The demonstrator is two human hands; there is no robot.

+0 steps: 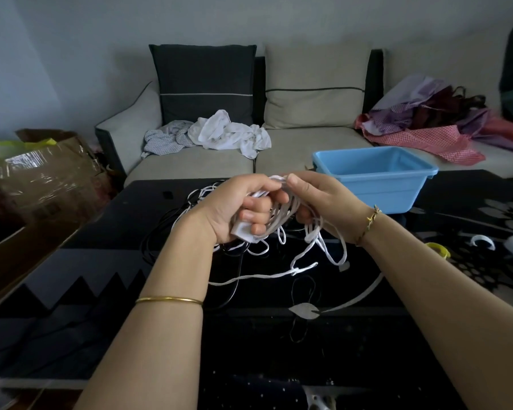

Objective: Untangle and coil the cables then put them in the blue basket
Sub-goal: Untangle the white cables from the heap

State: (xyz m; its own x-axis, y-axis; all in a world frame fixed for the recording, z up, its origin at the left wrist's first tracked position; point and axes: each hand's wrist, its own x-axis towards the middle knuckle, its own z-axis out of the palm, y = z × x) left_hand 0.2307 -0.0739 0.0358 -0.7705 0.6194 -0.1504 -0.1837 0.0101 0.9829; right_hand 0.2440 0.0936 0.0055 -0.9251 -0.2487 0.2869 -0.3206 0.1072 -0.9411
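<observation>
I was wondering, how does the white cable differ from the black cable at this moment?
The white cable is mostly gathered in loops and held by the left hand and right hand; the black cable lies loose on the table, untouched. The white cable stands out brightly, while the black cable nearly blends into the dark table. Neither is in the blue basket yet.

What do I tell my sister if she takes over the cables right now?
Left hand: grips the white cable, loops and plug.
Right hand: pinches the top of the same loops.
The rest of the white cable hangs tangled down to the table.
Black cable: loose on the table, behind the hands.
Blue basket: far right on the table, no cable visible inside.
Done: white cable partly coiled.
Left: finish it, coil the black one, basket both.
</observation>
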